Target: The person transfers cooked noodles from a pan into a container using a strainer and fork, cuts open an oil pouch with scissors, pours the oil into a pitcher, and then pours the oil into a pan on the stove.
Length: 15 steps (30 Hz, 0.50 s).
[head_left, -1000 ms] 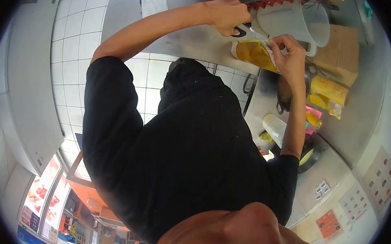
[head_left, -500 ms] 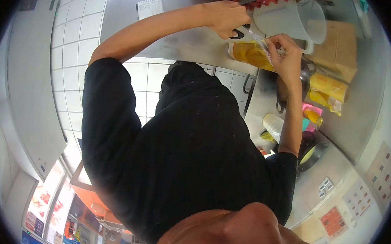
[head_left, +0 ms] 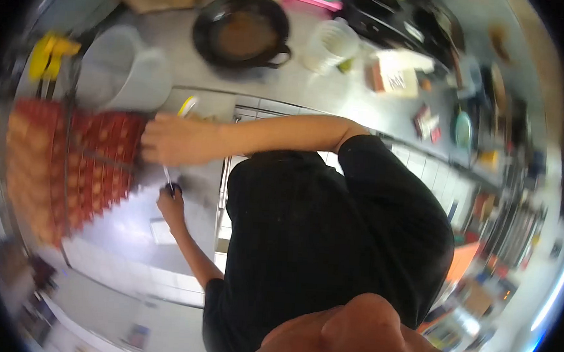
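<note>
Because the left hand (head_left: 170, 201) is clamped on the scissors (head_left: 173, 189) at the handle end, these seem free to point toward the right hand (head_left: 173, 140) over the counter (head_left: 124, 215); whether that hand grips anything, I cannot tell. Beyond stand egg trays (head_left: 97, 158) and a bucket (head_left: 151, 81).

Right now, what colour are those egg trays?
The egg trays are red, though a little blurry. They show in the head view, toward the picture's left.
</note>
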Motion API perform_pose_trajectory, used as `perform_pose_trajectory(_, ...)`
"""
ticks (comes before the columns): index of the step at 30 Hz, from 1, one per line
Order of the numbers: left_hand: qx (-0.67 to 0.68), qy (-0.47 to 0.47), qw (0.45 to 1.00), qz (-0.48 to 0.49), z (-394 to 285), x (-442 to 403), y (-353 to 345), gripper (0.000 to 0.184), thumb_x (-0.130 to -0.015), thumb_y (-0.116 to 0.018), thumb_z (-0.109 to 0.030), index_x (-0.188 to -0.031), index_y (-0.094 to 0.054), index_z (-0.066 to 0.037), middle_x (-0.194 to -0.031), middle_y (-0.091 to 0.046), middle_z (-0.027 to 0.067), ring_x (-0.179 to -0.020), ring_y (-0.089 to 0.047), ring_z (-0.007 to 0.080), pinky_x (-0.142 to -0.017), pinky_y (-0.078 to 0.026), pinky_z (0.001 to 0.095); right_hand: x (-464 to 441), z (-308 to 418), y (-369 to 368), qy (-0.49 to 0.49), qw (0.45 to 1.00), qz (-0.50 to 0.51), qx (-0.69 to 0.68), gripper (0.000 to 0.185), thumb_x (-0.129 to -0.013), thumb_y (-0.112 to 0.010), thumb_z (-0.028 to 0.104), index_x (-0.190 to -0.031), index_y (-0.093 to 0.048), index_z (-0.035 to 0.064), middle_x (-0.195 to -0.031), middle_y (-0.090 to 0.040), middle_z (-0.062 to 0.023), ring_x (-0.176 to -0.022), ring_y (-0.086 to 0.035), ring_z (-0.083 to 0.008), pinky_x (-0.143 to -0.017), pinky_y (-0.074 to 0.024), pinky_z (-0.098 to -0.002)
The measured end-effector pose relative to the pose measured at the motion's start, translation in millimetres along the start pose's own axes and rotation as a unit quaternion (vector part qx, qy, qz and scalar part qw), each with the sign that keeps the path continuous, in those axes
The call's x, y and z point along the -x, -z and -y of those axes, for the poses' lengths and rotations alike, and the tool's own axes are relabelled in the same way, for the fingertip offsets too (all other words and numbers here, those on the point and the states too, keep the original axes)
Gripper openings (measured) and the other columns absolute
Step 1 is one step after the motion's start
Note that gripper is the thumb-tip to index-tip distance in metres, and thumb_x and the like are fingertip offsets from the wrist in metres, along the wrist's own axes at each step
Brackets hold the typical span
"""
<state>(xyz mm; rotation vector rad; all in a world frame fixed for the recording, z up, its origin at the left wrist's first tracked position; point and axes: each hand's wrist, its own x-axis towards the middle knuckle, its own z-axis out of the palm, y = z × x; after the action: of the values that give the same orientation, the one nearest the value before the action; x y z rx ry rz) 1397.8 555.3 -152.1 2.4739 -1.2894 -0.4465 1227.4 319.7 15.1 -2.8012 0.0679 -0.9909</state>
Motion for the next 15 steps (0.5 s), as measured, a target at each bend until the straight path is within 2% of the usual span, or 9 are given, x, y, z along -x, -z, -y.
perform_pose_trajectory(1,-0.051,-0.016,0.999,0.007,6,-5,-7,0.029,-0.089,-0.069,-0.024,-0.08,-0.065,0.003,-0.073,-0.068,0.024,-0.066,-0.068,0.0392,-0.064,-0.053,0.0474,10,-1,16,-0.033,0.999,-0.021,0.0,0.016,-0.077,-0.07,0.024,-0.086,-0.064,0.0129,-0.086,-0.059,-0.0022,-0.087,-0.06,-0.02,-0.076,-0.0466,-0.0362)
perform_pose_trajectory(3,-0.005,0.095,0.995,0.041,6,-10,-15,0.032,-0.089,-0.069,-0.026,-0.077,-0.064,0.003,-0.067,-0.067,0.0223,-0.06,-0.068,0.038,-0.065,-0.055,0.0473,35,-1,54,-0.082,0.994,-0.064,-0.011,0.02,-0.077,-0.072,0.026,-0.091,-0.066,0.013,-0.089,-0.058,-0.0022,-0.088,-0.059,-0.0199,-0.078,-0.0462,-0.0359)
perform_pose_trajectory(6,-0.062,0.007,0.998,-0.012,-4,-19,-19,0.037,-0.091,-0.065,-0.03,-0.076,-0.062,0.004,-0.061,-0.066,0.0194,-0.056,-0.068,0.037,-0.066,-0.056,0.0476,114,-5,74,-0.163,0.98,-0.112,-0.022,0.022,-0.078,-0.075,0.025,-0.094,-0.068,0.0113,-0.086,-0.059,-0.0031,-0.085,-0.06,-0.0214,-0.077,-0.048,-0.0361)
perform_pose_trajectory(8,-0.115,-0.004,0.993,-0.008,11,-31,-26,0.043,-0.093,-0.06,-0.035,-0.078,-0.061,0.006,-0.056,-0.066,0.0169,-0.055,-0.068,0.0351,-0.066,-0.056,0.0474,181,-3,93,-0.298,0.949,-0.1,-0.029,0.018,-0.077,-0.077,0.016,-0.092,-0.069,0.0099,-0.085,-0.064,-0.0051,-0.082,-0.064,-0.0236,-0.073,-0.0514,-0.0366)
perform_pose_trajectory(9,-0.123,0.031,0.992,0.013,11,-37,-27,0.046,-0.094,-0.057,-0.038,-0.08,-0.061,0.006,-0.056,-0.066,0.0163,-0.055,-0.068,0.0341,-0.066,-0.056,0.0468,218,-3,105,-0.348,0.926,-0.149,-0.003,0.017,-0.077,-0.076,0.012,-0.092,-0.07,0.0091,-0.084,-0.066,-0.0059,-0.077,-0.064,-0.024,-0.07,-0.0527,-0.0364)
perform_pose_trajectory(11,-0.138,0.09,0.986,0.012,7,-43,-33,0.041,-0.092,-0.06,-0.033,-0.079,-0.064,0.005,-0.061,-0.067,0.0189,-0.06,-0.069,0.0364,-0.066,-0.057,0.0468,305,-4,136,-0.457,0.863,-0.215,0.028,0.02,-0.078,-0.072,0.001,-0.096,-0.071,0.0064,-0.086,-0.07,-0.0096,-0.071,-0.067,-0.0216,-0.066,-0.0554,-0.0342)
perform_pose_trajectory(12,-0.146,0.092,0.985,0.012,9,-47,-34,0.037,-0.089,-0.063,-0.03,-0.078,-0.066,0.006,-0.066,-0.069,0.022,-0.064,-0.07,0.0389,-0.066,-0.057,0.0479,351,-1,155,-0.587,0.774,-0.227,0.068,0.017,-0.079,-0.07,0.003,-0.096,-0.07,0.0057,-0.089,-0.072,-0.0094,-0.07,-0.069,-0.0236,-0.065,-0.0562,-0.0349)
perform_pose_trajectory(13,-0.175,0.08,0.981,0.017,19,-53,-39,0.04,-0.091,-0.061,-0.033,-0.077,-0.066,0.005,-0.063,-0.068,0.0193,-0.061,-0.07,0.0363,-0.065,-0.058,0.0468,398,-3,176,-0.643,0.708,-0.255,0.146,0.021,-0.081,-0.069,0.002,-0.101,-0.071,0.0054,-0.088,-0.071,-0.0108,-0.066,-0.068,-0.0221,-0.062,-0.055,-0.0333)
perform_pose_trajectory(15,-0.206,0.073,0.975,0.022,24,-54,-44,0.042,-0.093,-0.061,-0.035,-0.077,-0.067,0.004,-0.061,-0.068,0.0175,-0.057,-0.07,0.0341,-0.065,-0.059,0.0466,499,6,224,-0.684,0.627,-0.282,0.243,0.018,-0.085,-0.067,0.005,-0.102,-0.071,0.0071,-0.086,-0.071,-0.0097,-0.067,-0.068,-0.0222,-0.063,-0.0534,-0.0343)
